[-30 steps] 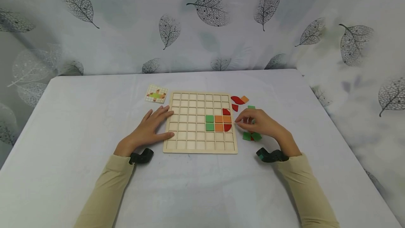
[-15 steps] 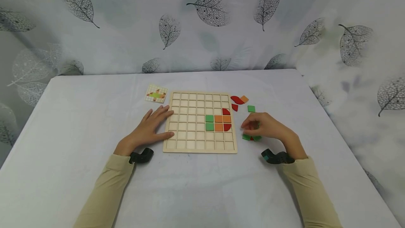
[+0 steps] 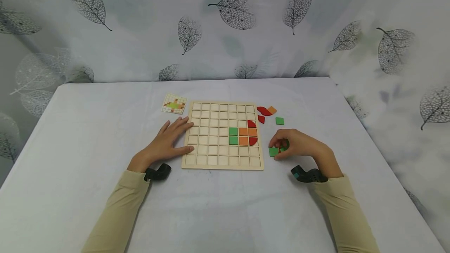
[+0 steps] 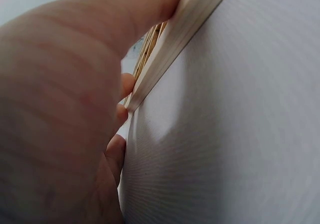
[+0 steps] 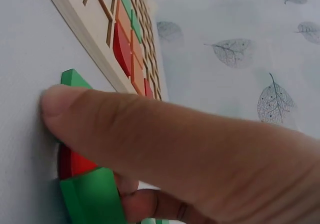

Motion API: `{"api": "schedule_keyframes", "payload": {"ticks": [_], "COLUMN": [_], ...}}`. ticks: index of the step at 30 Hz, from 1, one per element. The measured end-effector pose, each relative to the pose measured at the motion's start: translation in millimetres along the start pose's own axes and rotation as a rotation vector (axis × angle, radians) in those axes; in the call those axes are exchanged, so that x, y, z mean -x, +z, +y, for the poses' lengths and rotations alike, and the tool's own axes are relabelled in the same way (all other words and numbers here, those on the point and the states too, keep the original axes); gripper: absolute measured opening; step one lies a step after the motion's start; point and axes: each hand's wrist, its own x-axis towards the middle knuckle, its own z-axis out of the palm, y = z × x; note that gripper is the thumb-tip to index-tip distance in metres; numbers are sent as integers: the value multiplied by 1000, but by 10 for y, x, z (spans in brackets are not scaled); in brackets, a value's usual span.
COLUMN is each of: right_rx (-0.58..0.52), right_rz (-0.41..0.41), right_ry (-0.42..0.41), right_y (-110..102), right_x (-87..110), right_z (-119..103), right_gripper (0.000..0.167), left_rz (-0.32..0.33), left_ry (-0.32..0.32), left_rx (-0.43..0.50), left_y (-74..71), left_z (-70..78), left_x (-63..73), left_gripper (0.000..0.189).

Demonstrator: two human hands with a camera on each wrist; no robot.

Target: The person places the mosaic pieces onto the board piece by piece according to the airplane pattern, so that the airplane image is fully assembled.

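Observation:
My left hand (image 3: 162,140) lies with spread fingers at the left edge of the wooden grid board (image 3: 207,162); its thumb and fingertips touch the frame, also seen in the left wrist view. Right of the board, my right hand (image 3: 295,142) pinches a green square tile (image 3: 273,152) between thumb and fingers. In the right wrist view the thumb (image 5: 125,119) partly covers that tile (image 5: 73,77). A red piece (image 5: 80,164) and another green tile (image 5: 97,196) lie beside it, partly hidden by the hand. Green, orange and red pieces fill several cells on the board's right side.
A pattern card (image 3: 174,104) lies beyond the board's upper left corner. Past its upper right are a red leaf-shaped pair (image 3: 263,111), an orange tile (image 3: 272,110), a red piece (image 3: 261,119) and a green tile (image 3: 279,121). White cloth (image 3: 225,210) covers the table.
My right hand has moved away from the board's right edge, rightward and nearer to me, down to the loose pieces, where it pinches a green tile. My left hand has stayed still.

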Motion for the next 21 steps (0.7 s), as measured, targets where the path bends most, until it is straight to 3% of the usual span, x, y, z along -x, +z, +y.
{"api": "schedule_keyframes", "payload": {"ticks": [10, 21], "right_rx": [-30, -59], "right_rz": [8, 56], "right_ry": [-109, -126], "right_y": [35, 61], "right_x": [-37, -53], "right_z": [35, 14], "right_gripper": [22, 22], "left_rz": [2, -5], "left_ry": [0, -3], "left_rx": [5, 5], "left_y": [0, -6], "left_z": [10, 14], "left_x": [5, 6], "left_gripper": [78, 78]}}
